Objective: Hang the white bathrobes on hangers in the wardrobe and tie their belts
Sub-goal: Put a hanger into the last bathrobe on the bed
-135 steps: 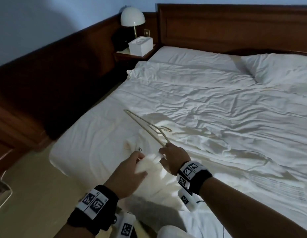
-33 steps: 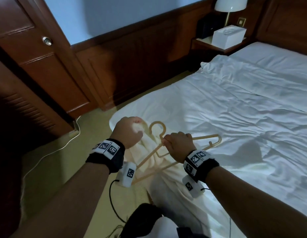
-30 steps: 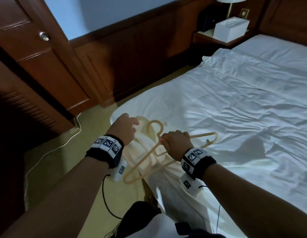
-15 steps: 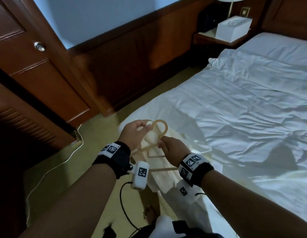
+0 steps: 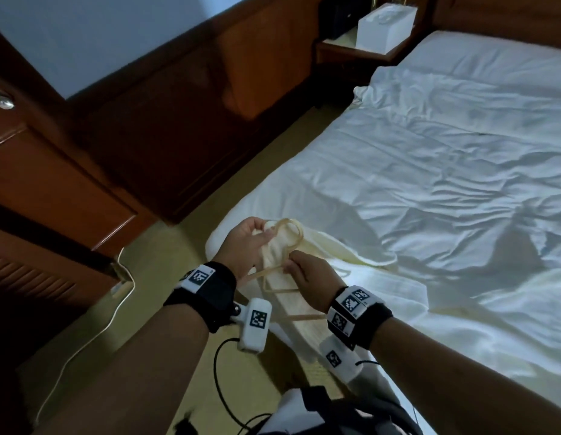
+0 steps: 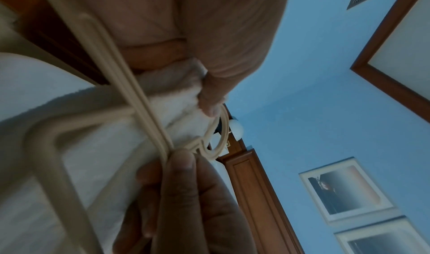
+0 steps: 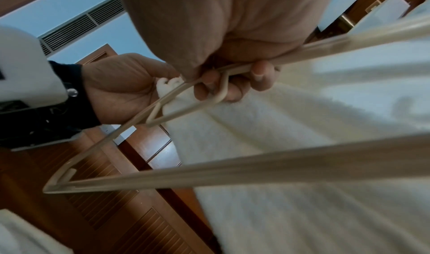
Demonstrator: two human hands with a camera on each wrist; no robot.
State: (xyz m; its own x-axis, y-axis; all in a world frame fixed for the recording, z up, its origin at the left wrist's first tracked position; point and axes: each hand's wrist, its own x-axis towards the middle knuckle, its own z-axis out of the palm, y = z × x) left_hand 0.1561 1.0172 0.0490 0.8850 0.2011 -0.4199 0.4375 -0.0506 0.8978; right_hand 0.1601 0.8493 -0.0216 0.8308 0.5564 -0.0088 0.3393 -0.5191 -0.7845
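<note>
A white bathrobe point(image 5: 307, 318) hangs from my hands over the bed's near corner. My left hand point(image 5: 263, 234) pinches a bunch of its cloth just beside the hook of a beige plastic hanger point(image 5: 288, 235). My right hand point(image 5: 292, 262) grips the hanger at the neck below the hook. In the right wrist view its fingers point(image 7: 260, 74) curl round the hanger point(image 7: 232, 171), with the bathrobe point(image 7: 279, 147) draped behind and the left hand point(image 7: 121, 85) to the left. In the left wrist view my thumb point(image 6: 210, 109) presses the bathrobe point(image 6: 179, 99) near the hanger's hook point(image 6: 221, 134).
The bed point(image 5: 430, 183) with crumpled white sheets fills the right. Dark wooden louvred wardrobe doors point(image 5: 31, 277) and a door with a round knob point(image 5: 1, 98) stand at the left. A white cable point(image 5: 94, 334) runs over the carpet. A white box point(image 5: 386, 26) sits on the nightstand.
I have turned left from the bed toward the wooden doors. Hanger and bathrobe rose off the bed, and my left hand moved up beside the hook.
</note>
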